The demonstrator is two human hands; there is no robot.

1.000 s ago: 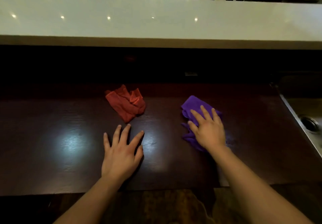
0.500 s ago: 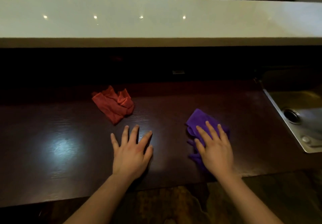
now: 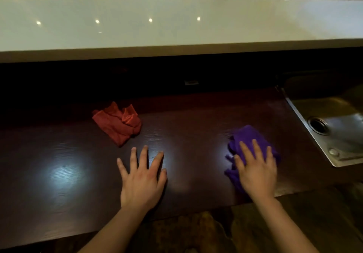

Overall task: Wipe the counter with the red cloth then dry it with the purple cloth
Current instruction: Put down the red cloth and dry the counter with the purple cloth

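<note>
The dark wooden counter (image 3: 186, 127) stretches across the view. A crumpled red cloth (image 3: 117, 124) lies on it at the back left, untouched. My left hand (image 3: 142, 180) rests flat on the bare wood in front of the red cloth, fingers spread, holding nothing. Further right, my right hand (image 3: 255, 172) presses palm-down on the bunched purple cloth (image 3: 247, 136), which sticks out beyond the fingertips and to the left of the hand.
A steel sink (image 3: 330, 132) with a drain is set into the counter at the right. A raised white ledge (image 3: 176, 30) runs along the back. Chair legs stand on the floor beyond it. The counter's near edge is just below my wrists.
My right hand has slid the purple cloth to the right, closer to the sink. The left hand stays flat on the wood and the red cloth lies where it was.
</note>
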